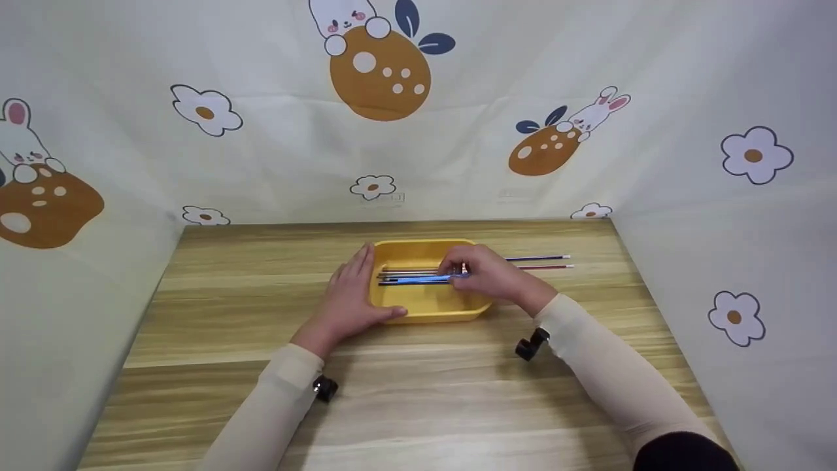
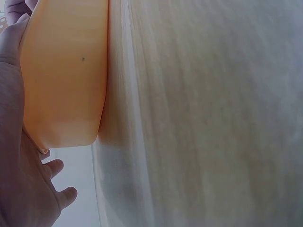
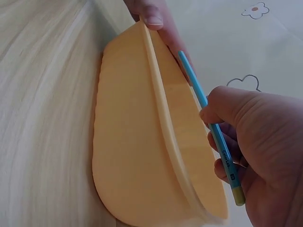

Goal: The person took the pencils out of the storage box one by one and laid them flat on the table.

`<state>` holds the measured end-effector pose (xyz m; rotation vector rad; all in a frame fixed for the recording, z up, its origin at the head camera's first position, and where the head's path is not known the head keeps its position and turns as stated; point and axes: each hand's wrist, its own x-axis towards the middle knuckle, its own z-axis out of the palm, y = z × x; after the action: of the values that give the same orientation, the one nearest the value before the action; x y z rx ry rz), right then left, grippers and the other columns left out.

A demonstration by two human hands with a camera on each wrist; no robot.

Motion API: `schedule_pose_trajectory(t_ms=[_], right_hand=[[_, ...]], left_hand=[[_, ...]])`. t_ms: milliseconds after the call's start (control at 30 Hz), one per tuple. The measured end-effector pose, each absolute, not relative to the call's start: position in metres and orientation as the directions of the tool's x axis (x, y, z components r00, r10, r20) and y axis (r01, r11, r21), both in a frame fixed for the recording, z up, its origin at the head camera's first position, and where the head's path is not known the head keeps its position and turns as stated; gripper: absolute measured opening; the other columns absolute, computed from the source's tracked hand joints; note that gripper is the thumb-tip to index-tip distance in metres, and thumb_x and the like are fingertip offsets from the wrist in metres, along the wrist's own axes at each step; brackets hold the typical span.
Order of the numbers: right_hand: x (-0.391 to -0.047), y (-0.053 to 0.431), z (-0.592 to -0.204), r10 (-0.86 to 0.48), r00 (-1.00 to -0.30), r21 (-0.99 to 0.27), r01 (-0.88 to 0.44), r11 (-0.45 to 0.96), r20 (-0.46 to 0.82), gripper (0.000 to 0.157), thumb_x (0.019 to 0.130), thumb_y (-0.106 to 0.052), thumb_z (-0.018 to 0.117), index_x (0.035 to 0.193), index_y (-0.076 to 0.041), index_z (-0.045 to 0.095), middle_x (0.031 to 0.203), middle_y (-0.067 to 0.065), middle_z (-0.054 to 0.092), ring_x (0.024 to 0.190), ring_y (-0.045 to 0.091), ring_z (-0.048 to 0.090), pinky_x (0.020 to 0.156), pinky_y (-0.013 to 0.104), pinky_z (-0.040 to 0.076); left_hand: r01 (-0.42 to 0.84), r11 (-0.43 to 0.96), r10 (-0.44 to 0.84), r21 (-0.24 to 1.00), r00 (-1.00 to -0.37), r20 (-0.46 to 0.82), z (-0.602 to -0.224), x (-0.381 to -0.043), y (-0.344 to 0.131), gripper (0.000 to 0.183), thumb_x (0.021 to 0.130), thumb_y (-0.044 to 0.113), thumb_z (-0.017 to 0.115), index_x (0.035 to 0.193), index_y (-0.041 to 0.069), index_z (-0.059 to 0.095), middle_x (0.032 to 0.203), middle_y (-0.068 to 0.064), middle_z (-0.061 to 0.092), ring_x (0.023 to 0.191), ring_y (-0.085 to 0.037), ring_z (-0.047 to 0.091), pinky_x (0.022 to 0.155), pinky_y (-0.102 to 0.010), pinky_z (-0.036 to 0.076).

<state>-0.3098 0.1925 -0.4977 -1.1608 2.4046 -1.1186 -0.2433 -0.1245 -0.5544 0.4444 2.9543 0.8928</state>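
At the left end of a yellow plastic tub (image 1: 435, 317), my left hand (image 1: 350, 301) holds it, thumb over the front rim and fingers along the end wall. In the left wrist view several fingertips (image 2: 56, 166) show past the tub's edge. My right hand (image 1: 487, 269) is over the tub's right side, pinching a slim light blue pencil (image 3: 208, 111) with a yellowish end between thumb and fingers. Several thin dark pencils (image 1: 409, 270) lie lengthwise in the tub, beside the light blue one in the head view.
Right of the tub, a blue pencil (image 1: 543, 258) and a red pencil (image 1: 549, 267) lie on the wooden table (image 1: 444, 399), partly hidden by my right hand. A patterned cloth (image 1: 274, 157) hangs behind the table and along both sides.
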Motion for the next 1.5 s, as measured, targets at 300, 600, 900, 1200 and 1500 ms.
schedule_pose_trajectory(t_ms=[300,600,900,1200,1500], right_hand=[[-0.313,0.217,-0.491,-0.697,-0.716,-0.712,-0.516,0.476,0.052,0.020,0.097,0.003,0.076,0.113,-0.008,0.082,0.110,0.007,0.078,0.093,0.021,0.061,0.081,0.036,0.051],[-0.313,0.237,-0.491,-0.678,-0.729,-0.746,-0.503,0.436,0.095,0.022,0.094,0.009,0.072,0.111,-0.001,0.081,0.104,0.019,0.075,0.088,0.019,0.060,0.075,0.028,0.049],[-0.313,0.261,-0.486,-0.630,-0.774,-0.751,-0.455,0.479,0.066,0.022,0.096,0.004,0.077,0.110,-0.011,0.084,0.100,0.008,0.075,0.088,0.022,0.061,0.076,0.033,0.050],[-0.314,0.285,-0.486,-0.601,-0.796,-0.749,-0.442,0.493,0.073,0.022,0.097,0.006,0.075,0.111,-0.007,0.085,0.100,0.010,0.077,0.084,0.020,0.060,0.073,0.029,0.049],[-0.315,0.303,-0.482,-0.565,-0.825,-0.737,-0.393,0.550,0.019,0.021,0.097,0.006,0.073,0.111,-0.005,0.083,0.100,0.009,0.074,0.091,0.023,0.062,0.076,0.029,0.050]], left_hand=[[0.258,0.801,0.275,0.540,-0.960,0.050,-0.555,-0.243,-0.125,0.146,0.080,0.081,0.083,0.178,0.007,0.005,0.185,-0.016,0.009,0.169,-0.037,0.015,0.137,-0.057,0.011],[0.262,0.793,0.288,0.549,-0.957,0.040,-0.555,-0.244,-0.125,0.146,0.080,0.083,0.080,0.178,0.006,0.004,0.186,-0.014,0.007,0.170,-0.035,0.012,0.137,-0.057,0.009],[0.254,0.794,0.279,0.553,-0.959,0.040,-0.553,-0.243,-0.126,0.146,0.080,0.082,0.082,0.178,0.007,0.004,0.186,-0.013,0.006,0.170,-0.037,0.013,0.137,-0.057,0.009],[0.263,0.791,0.281,0.552,-0.958,0.054,-0.553,-0.242,-0.125,0.145,0.081,0.079,0.084,0.178,0.006,0.004,0.186,-0.013,0.007,0.170,-0.036,0.013,0.137,-0.058,0.010],[0.252,0.792,0.278,0.555,-0.960,0.039,-0.554,-0.243,-0.125,0.146,0.080,0.079,0.084,0.178,0.007,0.003,0.186,-0.012,0.004,0.170,-0.035,0.010,0.137,-0.056,0.007]])
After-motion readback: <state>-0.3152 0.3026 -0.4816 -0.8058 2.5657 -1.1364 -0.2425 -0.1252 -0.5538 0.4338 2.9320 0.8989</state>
